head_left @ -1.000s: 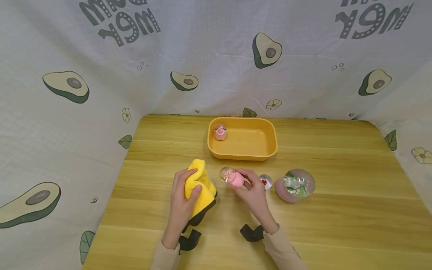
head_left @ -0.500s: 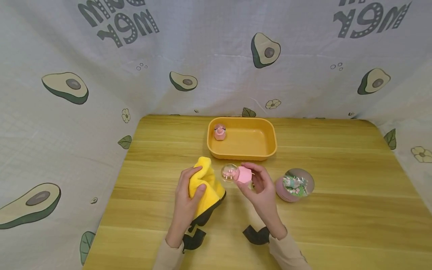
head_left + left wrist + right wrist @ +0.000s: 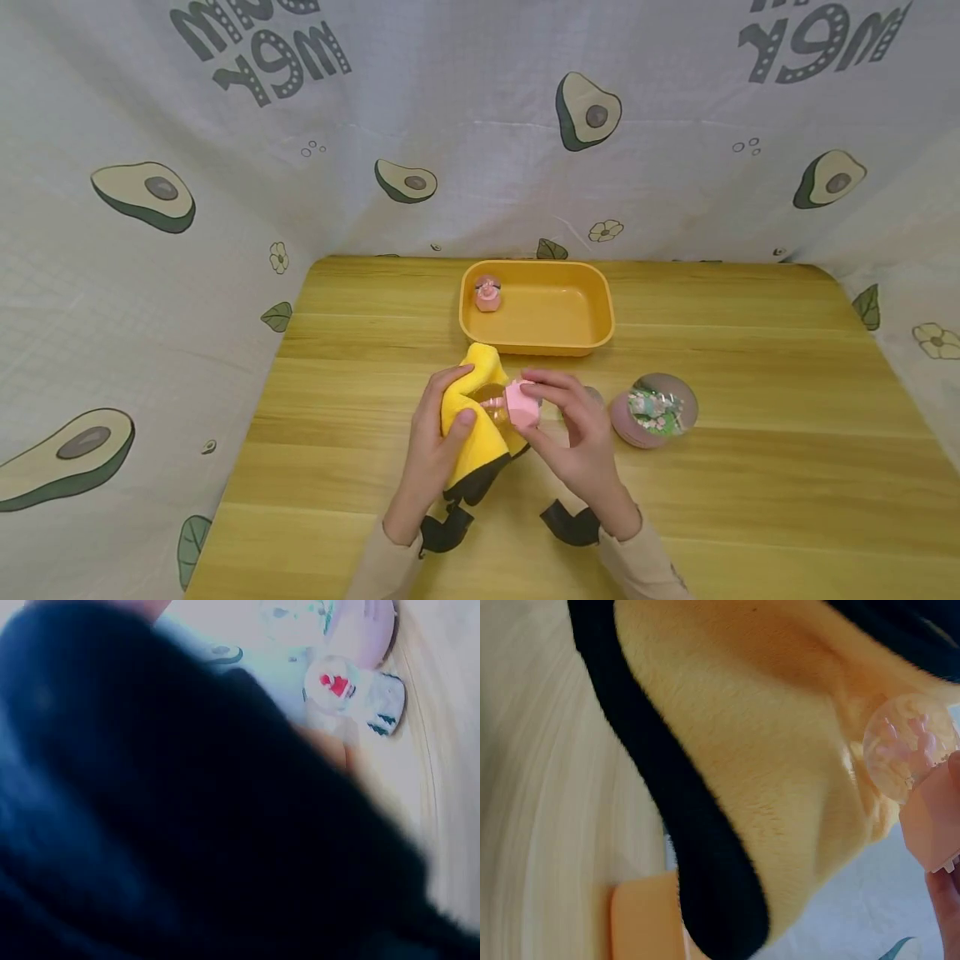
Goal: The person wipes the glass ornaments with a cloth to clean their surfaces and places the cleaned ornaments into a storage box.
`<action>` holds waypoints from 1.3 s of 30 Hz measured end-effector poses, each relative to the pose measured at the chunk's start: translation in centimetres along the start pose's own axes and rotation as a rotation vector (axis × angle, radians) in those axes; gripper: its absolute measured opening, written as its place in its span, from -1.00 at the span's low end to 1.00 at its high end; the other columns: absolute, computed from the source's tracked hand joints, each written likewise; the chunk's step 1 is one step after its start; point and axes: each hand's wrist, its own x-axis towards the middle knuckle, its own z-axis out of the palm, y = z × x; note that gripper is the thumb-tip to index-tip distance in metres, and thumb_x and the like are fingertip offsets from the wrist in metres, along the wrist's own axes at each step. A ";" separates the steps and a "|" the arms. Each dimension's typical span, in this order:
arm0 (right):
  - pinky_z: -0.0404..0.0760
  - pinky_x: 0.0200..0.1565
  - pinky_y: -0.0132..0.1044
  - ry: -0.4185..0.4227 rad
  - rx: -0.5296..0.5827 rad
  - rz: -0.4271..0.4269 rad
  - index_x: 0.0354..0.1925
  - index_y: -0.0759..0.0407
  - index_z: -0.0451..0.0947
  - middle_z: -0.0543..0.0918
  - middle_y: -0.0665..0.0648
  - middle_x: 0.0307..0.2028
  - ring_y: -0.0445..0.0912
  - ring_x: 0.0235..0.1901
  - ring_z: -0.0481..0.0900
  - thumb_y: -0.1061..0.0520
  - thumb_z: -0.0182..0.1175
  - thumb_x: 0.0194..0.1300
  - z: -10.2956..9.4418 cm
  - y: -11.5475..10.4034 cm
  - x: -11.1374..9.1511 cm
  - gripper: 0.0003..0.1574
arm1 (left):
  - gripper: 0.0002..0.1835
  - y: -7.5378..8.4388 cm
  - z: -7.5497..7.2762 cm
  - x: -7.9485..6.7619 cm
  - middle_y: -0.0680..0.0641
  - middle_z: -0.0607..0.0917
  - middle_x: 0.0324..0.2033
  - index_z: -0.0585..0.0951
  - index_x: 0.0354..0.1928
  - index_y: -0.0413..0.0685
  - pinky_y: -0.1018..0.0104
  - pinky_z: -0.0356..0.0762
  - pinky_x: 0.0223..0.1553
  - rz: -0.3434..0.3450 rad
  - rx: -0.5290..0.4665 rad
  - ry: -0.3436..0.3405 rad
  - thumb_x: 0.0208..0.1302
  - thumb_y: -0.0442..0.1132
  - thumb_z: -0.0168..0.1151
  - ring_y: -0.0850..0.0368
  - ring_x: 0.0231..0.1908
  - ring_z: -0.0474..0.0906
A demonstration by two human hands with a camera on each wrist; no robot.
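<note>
A small snow globe with a pink faceted base [image 3: 522, 405] is pinched by its base in my right hand [image 3: 581, 437]. It lies on its side in the air, its clear ball [image 3: 907, 746] pointing left against the cloth. My left hand [image 3: 435, 446] grips a yellow cloth [image 3: 480, 442] with a black edge, bunched between thumb and fingers. In the right wrist view the cloth hangs beside the ball. Dark blurred fabric fills most of the left wrist view.
A yellow tray [image 3: 555, 346] stands at the back, with a pink snow globe [image 3: 487, 294] in its left end. To the right sits a large snow globe with a mauve base [image 3: 654, 410]. A small Santa snow globe [image 3: 337, 686] stands near it, mostly hidden behind my right hand in the head view.
My left hand has moved right with the cloth. The pink-based globe, first carried slightly right and turned sideways, now has its ball against the cloth.
</note>
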 end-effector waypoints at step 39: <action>0.55 -0.06 -0.31 0.060 0.090 0.516 0.05 0.50 0.47 0.61 0.15 -0.04 -0.09 -0.09 0.60 0.45 0.27 0.13 0.6 -2.6 0.0 -0.52 | -0.76 1.1 0.7 1.3 -0.21 0.42 -0.03 0.53 -0.10 -0.07 0.18 0.55 -0.13 0.304 0.113 0.012 0.35 -0.08 0.04 -0.10 -0.07 0.44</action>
